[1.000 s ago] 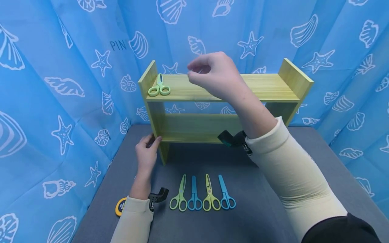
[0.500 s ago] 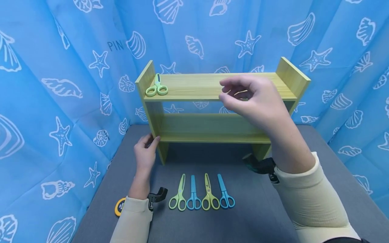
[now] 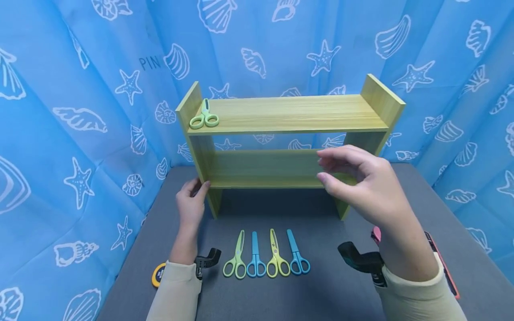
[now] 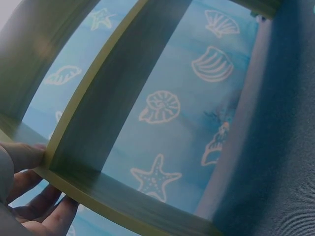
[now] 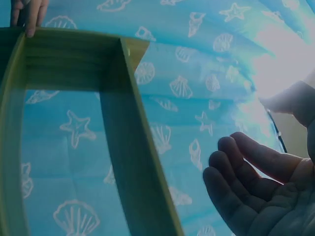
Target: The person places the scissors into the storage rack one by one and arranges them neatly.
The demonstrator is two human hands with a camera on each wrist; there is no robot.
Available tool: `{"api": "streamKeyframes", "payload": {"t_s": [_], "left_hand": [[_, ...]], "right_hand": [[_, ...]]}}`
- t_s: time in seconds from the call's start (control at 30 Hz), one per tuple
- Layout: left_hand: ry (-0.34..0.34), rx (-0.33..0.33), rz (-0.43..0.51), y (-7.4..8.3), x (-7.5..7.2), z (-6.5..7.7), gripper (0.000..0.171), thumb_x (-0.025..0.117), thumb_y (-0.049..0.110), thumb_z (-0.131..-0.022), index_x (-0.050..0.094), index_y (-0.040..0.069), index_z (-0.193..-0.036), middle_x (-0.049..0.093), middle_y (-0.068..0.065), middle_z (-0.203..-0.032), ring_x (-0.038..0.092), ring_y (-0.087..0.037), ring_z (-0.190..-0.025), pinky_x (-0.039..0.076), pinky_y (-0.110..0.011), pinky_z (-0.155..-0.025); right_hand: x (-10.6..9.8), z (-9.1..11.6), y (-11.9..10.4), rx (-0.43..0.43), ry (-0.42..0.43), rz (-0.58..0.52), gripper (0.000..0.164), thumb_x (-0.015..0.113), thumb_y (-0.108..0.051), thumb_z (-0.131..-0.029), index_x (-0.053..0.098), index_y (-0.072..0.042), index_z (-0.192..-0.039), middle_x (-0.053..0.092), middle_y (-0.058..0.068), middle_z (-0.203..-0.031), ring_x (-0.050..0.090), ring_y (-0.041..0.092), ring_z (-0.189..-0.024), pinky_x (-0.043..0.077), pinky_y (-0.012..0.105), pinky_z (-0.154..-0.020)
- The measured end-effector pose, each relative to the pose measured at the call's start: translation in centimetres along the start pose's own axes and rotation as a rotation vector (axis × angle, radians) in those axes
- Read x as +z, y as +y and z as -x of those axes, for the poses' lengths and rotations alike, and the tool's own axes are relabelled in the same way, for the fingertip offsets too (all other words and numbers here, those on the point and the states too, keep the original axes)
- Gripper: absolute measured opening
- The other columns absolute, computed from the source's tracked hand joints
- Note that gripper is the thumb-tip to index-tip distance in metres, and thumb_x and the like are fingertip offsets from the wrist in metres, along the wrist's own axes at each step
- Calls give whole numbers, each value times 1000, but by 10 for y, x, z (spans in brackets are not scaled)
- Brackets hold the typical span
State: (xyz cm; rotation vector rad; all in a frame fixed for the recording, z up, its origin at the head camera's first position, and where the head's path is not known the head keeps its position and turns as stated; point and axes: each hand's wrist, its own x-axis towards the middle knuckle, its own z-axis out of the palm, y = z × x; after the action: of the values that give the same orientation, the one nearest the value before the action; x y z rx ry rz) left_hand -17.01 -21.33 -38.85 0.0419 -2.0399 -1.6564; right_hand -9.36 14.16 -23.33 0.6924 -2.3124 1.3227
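Note:
A pale wooden two-tier shelf (image 3: 289, 118) stands on the grey table. My left hand (image 3: 190, 207) grips its left side panel near the lower board; in the left wrist view, the thumb lies at the front edge and the fingers (image 4: 59, 216) along the outer side. Light green scissors (image 3: 205, 117) lie at the left end of the top board. My right hand (image 3: 367, 187) hovers before the shelf's right side, fingers loosely bent, nothing held. Below the shelf lie green scissors (image 3: 238, 255), blue scissors (image 3: 255, 258), yellow scissors (image 3: 275, 252) and another blue pair (image 3: 296, 256), handles toward me.
A yellow-and-black tape measure (image 3: 157, 275) is partly covered by my left forearm. By the right forearm show a pink item (image 3: 376, 234) and a flat black-and-red thing (image 3: 451, 284), both partly hidden. A blue shell-patterned curtain (image 3: 96, 147) hangs behind and at the sides.
My right hand has come down and to the right, from above the top board to in front of the shelf's right side. The left hand keeps its hold; the scissors stay put.

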Motion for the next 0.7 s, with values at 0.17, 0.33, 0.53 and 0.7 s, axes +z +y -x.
{"api": "streamKeyframes", "payload": {"t_s": [0.17,0.33,0.53,0.7], "left_hand": [[4,-17,13,-26,0,-7,34,69,16,-101,68,0,-131,64,-19,-124,63,-29,-118,54,-34,-98],[5,1,18,-31,-1,-7,36,71,23,-100,69,3,-130,65,-16,-122,63,-27,-117,53,-38,-98],[10,28,19,-31,-1,-7,38,70,24,-100,68,1,-130,65,-16,-123,61,-27,-118,52,-35,-99],[3,15,5,-28,-1,-6,39,70,26,-100,69,2,-130,65,-15,-123,62,-26,-118,52,-34,-99]], "right_hand": [[-5,27,22,2,-13,19,41,78,7,-85,70,-3,-124,69,5,-113,67,7,-100,51,13,-90],[1,55,49,13,-37,-5,47,79,12,-82,69,-4,-126,68,7,-111,66,9,-99,50,14,-92],[22,86,83,83,-116,17,44,81,-1,-87,68,-10,-129,69,1,-118,67,11,-104,49,13,-93],[40,108,108,226,-187,49,34,80,-14,-92,71,-15,-124,70,-4,-116,69,15,-103,56,25,-90]]}}
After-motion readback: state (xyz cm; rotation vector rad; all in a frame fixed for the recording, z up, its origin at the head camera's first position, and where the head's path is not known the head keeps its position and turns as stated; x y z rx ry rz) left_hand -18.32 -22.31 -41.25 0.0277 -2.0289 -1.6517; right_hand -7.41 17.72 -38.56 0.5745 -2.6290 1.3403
